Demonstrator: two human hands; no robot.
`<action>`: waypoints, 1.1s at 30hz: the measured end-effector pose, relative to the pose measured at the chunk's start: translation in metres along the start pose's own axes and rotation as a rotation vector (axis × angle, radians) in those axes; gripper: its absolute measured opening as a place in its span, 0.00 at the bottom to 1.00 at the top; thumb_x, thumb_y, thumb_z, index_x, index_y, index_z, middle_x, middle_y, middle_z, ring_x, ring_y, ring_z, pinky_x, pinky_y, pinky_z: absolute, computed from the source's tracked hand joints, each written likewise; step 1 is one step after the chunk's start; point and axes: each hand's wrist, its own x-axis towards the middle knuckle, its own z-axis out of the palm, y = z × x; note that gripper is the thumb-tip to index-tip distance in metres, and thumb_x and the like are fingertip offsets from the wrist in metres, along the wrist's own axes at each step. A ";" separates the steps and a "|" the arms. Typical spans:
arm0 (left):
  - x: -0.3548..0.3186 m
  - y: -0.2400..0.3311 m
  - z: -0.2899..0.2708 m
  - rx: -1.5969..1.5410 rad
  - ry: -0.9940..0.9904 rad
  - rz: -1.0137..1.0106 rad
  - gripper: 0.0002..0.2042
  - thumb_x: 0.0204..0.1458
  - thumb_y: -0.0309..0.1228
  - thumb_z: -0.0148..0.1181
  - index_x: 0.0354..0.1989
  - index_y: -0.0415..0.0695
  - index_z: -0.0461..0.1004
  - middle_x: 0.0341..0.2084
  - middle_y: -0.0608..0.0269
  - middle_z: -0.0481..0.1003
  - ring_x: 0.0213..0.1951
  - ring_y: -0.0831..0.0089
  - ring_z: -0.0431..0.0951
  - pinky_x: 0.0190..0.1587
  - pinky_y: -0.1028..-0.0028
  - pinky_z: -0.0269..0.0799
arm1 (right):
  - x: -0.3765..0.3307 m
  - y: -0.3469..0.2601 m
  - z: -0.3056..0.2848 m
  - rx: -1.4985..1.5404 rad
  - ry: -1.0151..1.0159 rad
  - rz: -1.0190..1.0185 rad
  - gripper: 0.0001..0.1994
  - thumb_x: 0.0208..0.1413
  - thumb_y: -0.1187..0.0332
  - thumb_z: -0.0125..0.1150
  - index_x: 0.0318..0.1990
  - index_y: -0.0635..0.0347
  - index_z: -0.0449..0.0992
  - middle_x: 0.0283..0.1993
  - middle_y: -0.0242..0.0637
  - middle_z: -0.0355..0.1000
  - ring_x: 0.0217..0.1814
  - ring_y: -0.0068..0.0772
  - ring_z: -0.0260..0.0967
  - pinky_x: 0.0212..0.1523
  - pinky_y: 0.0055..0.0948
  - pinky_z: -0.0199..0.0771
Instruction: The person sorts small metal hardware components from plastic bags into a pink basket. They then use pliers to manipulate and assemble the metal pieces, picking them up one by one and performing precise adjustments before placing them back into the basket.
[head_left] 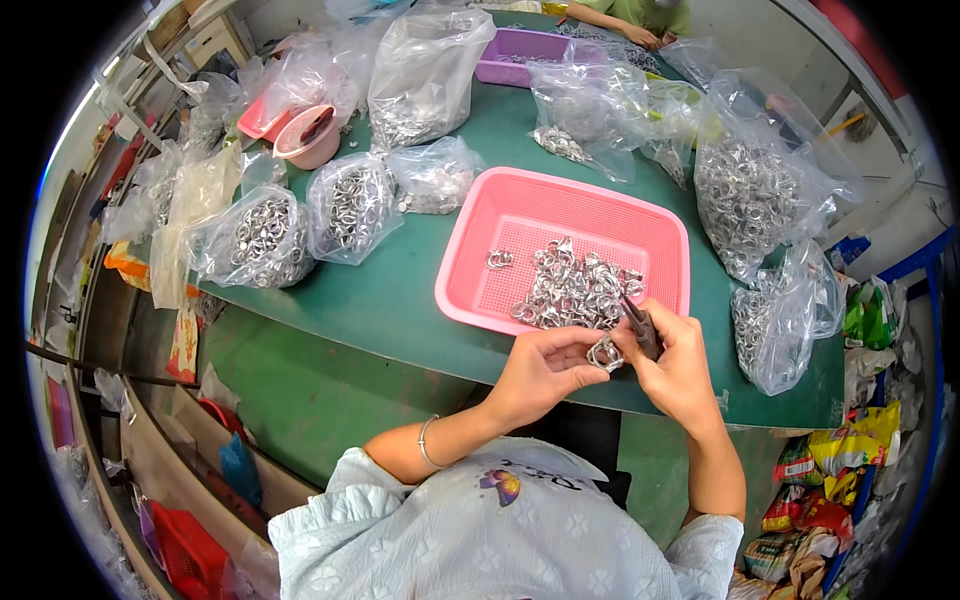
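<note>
Just over the near edge of a pink plastic basket, my left hand pinches a small, shiny silver metal piece with rounded loops. My right hand is closed round dark-handled pliers, their tip pointing up and away over the basket. The right fingertips meet the silver piece from its right side, and whether they grip it too I cannot tell. A heap of similar silver pieces lies in the basket, with a small cluster apart on its left.
Open clear bags of metal parts stand on the green table: a bag at left, another at right. Behind are a pink bowl and a purple bin. Another person's hands work at the far side.
</note>
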 end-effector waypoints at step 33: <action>-0.006 0.006 0.005 0.001 0.010 0.246 0.23 0.42 0.16 0.60 0.50 0.32 0.63 0.41 0.56 0.70 0.45 0.71 0.71 0.51 0.72 0.65 | -0.010 -0.018 0.003 0.057 -0.010 0.217 0.06 0.51 0.73 0.55 0.27 0.65 0.66 0.15 0.34 0.59 0.18 0.19 0.52 0.19 0.24 0.53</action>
